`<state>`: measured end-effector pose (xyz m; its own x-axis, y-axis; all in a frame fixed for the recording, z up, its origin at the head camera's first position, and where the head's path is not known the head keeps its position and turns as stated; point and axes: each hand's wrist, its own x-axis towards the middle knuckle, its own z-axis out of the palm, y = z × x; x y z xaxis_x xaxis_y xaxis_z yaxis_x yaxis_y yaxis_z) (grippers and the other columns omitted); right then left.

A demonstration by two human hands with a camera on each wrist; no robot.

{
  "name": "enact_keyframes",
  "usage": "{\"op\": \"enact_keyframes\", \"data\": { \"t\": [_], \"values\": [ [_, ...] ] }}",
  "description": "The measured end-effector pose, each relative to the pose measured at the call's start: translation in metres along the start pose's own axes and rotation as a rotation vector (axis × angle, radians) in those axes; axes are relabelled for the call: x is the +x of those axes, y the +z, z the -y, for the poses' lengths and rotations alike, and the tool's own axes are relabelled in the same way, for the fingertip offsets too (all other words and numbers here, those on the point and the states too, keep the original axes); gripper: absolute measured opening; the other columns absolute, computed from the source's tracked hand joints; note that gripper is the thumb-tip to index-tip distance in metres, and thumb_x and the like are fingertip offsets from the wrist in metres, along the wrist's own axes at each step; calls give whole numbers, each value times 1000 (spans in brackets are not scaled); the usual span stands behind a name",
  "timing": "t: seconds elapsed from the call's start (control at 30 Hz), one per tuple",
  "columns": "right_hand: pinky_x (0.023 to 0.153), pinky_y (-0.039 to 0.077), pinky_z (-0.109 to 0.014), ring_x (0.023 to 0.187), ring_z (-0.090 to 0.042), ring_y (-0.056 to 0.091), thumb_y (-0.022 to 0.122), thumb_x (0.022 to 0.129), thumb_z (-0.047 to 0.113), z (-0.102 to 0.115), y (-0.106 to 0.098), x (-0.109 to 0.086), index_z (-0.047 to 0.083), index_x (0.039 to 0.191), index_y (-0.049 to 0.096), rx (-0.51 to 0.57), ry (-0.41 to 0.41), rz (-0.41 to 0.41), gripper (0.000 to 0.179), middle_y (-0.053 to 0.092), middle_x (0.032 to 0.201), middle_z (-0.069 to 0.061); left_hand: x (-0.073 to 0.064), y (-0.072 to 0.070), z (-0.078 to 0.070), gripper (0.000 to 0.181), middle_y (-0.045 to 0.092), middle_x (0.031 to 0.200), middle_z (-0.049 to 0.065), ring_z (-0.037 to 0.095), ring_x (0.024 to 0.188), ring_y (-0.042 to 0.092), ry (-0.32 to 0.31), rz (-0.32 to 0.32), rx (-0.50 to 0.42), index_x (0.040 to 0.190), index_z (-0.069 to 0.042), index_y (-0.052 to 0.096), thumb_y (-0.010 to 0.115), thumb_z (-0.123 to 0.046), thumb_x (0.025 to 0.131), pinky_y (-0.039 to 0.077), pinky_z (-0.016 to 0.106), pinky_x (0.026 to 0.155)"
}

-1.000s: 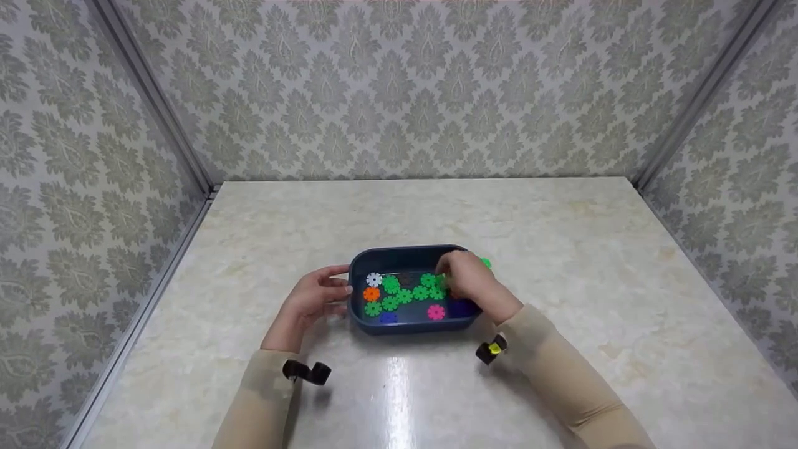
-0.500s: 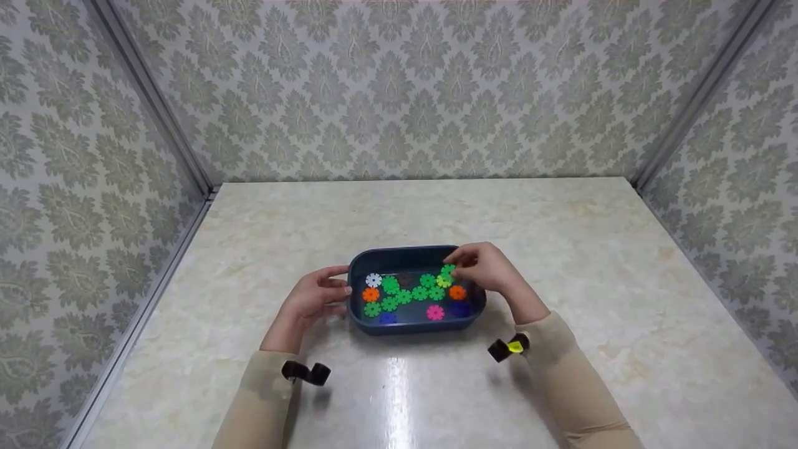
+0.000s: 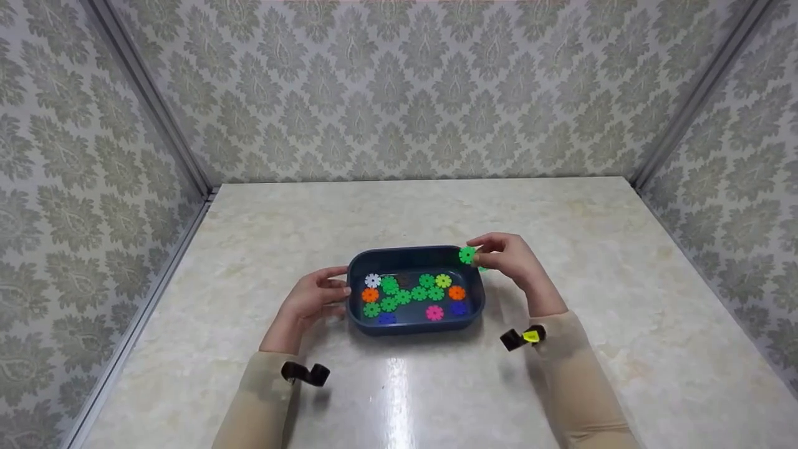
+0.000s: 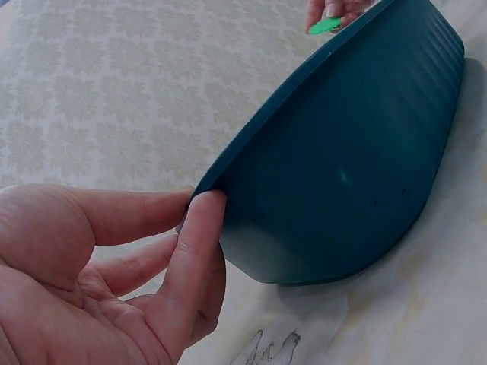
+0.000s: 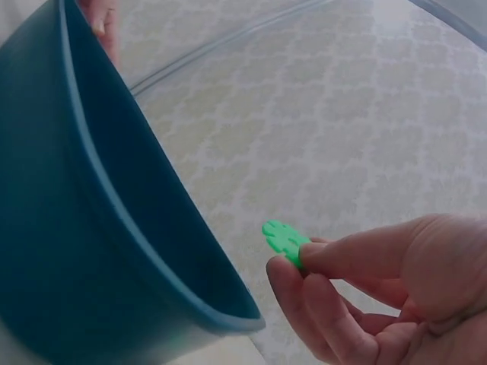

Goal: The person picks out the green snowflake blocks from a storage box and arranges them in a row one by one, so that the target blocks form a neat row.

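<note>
Currently, the right hand (image 3: 514,260) pinches a green disc (image 3: 467,255) between its fingers; the left hand (image 3: 308,299) (fingers slightly spread) touches the blue container's (image 3: 414,329) end.

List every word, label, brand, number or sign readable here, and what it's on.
No text can be read in any view.
Yellow patch on the black device at the right wrist: too small to tell if it bears writing.
Dark tub and green disc in the right hand: none seen.

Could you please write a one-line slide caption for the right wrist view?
The right hand pinches a bright green, notched plastic disc beside a dark blue, round-cornered plastic tub.
</note>
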<state>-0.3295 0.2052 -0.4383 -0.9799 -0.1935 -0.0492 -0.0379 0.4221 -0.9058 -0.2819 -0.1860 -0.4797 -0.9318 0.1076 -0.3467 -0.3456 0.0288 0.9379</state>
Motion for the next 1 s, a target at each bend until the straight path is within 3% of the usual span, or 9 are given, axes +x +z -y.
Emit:
{"op": "enact_keyframes", "data": {
  "t": [0.1,0.27,0.53,0.73,0.87,1.0],
  "values": [
    [92,60,-40,87,-16,70,75,92,13,-6,-7,1,4,129,70,39,16,-25,38,70,100,-6,0,0,0,59,61,111,7,14,86,65,1,1,-5,150,-11,52,70,-1,95,61,27,66],
    [91,59,-26,85,-7,73,70,97,8,-19,-17,6,-1,136,64,124,45,-54,41,71,104,-2,1,1,1,59,61,112,7,14,87,65,3,1,-3,150,-11,51,69,-1,95,61,27,67],
    [84,60,-19,83,-6,73,63,98,-3,-38,-27,15,-6,142,57,291,151,-110,44,67,104,0,0,0,0,59,61,111,7,15,86,65,-7,-5,-15,150,-11,52,70,0,95,61,27,66],
    [85,60,-21,81,-5,72,61,98,-6,-50,-28,18,-8,143,55,323,223,-141,45,64,124,-14,0,0,0,60,60,110,7,13,83,65,1,2,-11,151,-10,50,69,0,95,61,27,66],
    [93,60,-26,82,-3,71,61,98,-5,-58,-26,19,-7,143,55,304,261,-156,45,56,142,-27,0,-1,1,61,60,107,6,12,80,65,18,22,-16,152,-7,47,69,0,95,61,26,65],
    [92,60,-28,80,-4,72,61,96,-6,-65,-25,21,-8,140,58,268,280,-171,44,53,146,-30,0,0,1,62,60,107,5,12,80,65,21,22,-14,152,-7,47,70,-1,95,61,26,64]
  ]
}}
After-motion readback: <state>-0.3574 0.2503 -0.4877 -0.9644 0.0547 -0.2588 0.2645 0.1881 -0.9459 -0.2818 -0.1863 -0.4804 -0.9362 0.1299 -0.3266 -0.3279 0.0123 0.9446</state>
